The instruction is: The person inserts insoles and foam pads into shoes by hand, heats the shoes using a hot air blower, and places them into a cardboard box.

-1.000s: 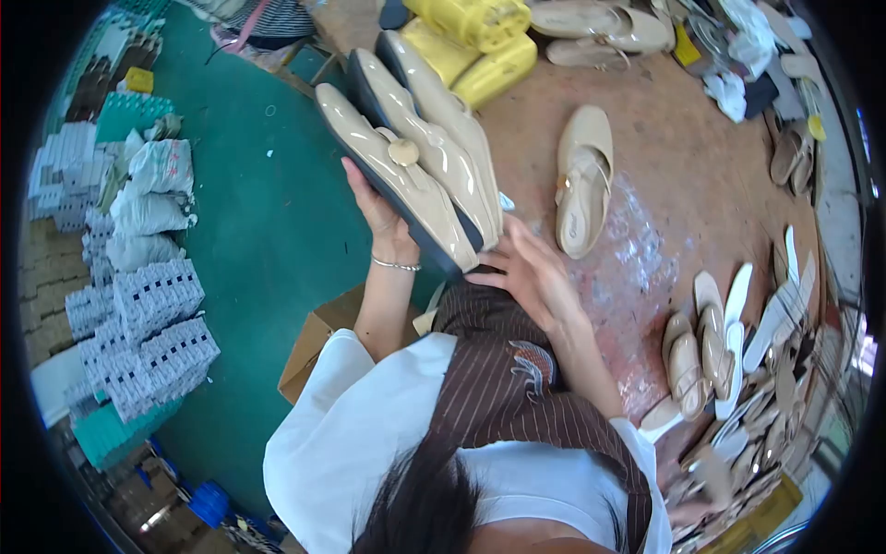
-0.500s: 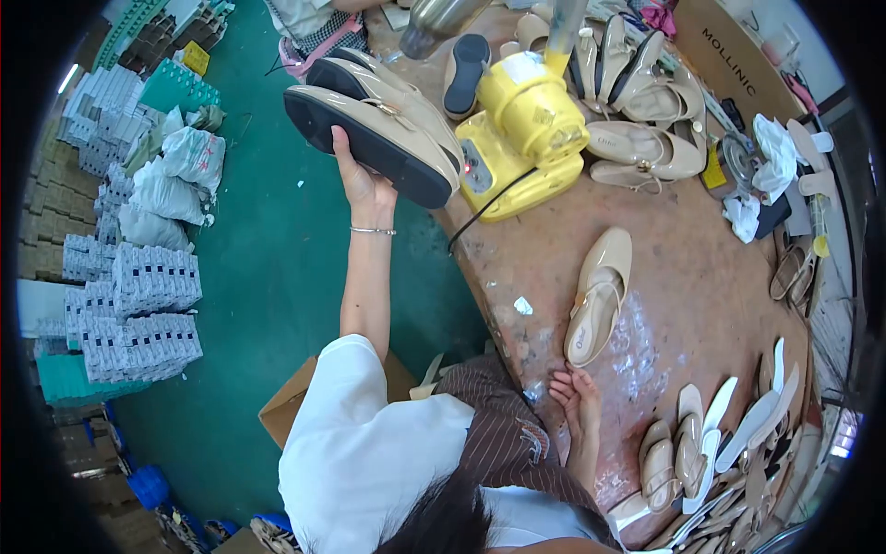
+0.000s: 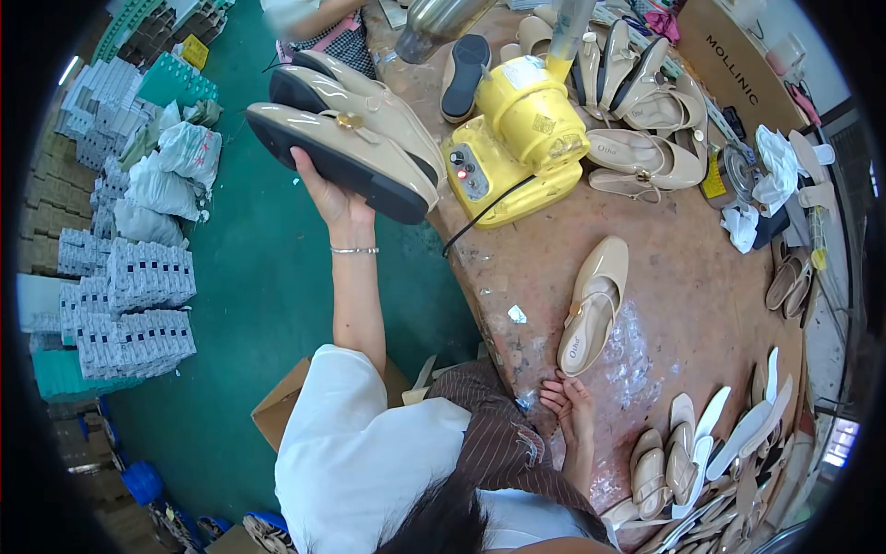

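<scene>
My left hand (image 3: 334, 196) is raised over the green floor beside the table, wrapped from below round a pair of beige patent shoes (image 3: 369, 138). Their black soles are tilted toward me, and a gold ornament shows on the nearer strap. A single beige shoe (image 3: 592, 305) lies upright on the table, toe pointing away, with lettering on its insole. At its heel is my right hand (image 3: 570, 403), palm up with fingers apart and loosely bent; a fingertip is at or very near the heel edge.
A yellow machine (image 3: 521, 138) with a black cable stands on the brown table (image 3: 517, 268). Several beige shoes (image 3: 646, 157) lie behind it; more shoes and insoles (image 3: 711, 443) crowd the near right. Box stacks (image 3: 138, 314) and white sacks (image 3: 166, 185) line the left. Another person's arm (image 3: 318, 18) shows at top.
My left hand has moved left with the pair of shoes, away from the yellow machine. The right hand and the single shoe keep their places. At the top, the other person's arm has shifted.
</scene>
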### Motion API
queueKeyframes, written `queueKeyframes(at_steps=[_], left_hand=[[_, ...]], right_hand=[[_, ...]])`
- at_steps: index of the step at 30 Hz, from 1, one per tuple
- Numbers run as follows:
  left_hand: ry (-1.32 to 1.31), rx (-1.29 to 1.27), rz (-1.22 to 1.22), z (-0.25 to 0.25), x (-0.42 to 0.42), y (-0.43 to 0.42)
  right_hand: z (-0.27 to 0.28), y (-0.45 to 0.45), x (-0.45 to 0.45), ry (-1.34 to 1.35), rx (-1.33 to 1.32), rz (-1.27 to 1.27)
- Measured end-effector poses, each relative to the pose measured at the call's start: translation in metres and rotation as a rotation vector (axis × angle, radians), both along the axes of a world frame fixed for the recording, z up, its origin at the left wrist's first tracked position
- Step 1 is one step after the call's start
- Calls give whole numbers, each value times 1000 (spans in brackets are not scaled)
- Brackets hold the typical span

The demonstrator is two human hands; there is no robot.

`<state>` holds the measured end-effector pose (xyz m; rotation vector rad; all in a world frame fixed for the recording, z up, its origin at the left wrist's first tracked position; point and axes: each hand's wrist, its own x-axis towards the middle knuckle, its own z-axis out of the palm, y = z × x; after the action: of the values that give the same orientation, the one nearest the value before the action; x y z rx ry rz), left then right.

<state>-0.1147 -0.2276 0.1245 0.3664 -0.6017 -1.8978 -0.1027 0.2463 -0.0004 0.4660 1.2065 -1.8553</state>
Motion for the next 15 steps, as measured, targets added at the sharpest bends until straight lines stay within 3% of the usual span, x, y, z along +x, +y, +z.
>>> queueKeyframes(at_steps=[2,6,8,11,15], left_hand=[[11,1,2,1,11,9],[-79,60,36,-9,38,57],[-164,169,-7,-8,44,93],[-304,223,-118,-20,52,134],[-268,96,-251,-39,53,160]], right_hand=[[8,-8,-3,11,10,30],[54,-45,-15,172,-29,555],[81,-80,-20,301,-217,546],[111,-130,-16,361,-425,294],[133,-139,-23,547,-239,478]])
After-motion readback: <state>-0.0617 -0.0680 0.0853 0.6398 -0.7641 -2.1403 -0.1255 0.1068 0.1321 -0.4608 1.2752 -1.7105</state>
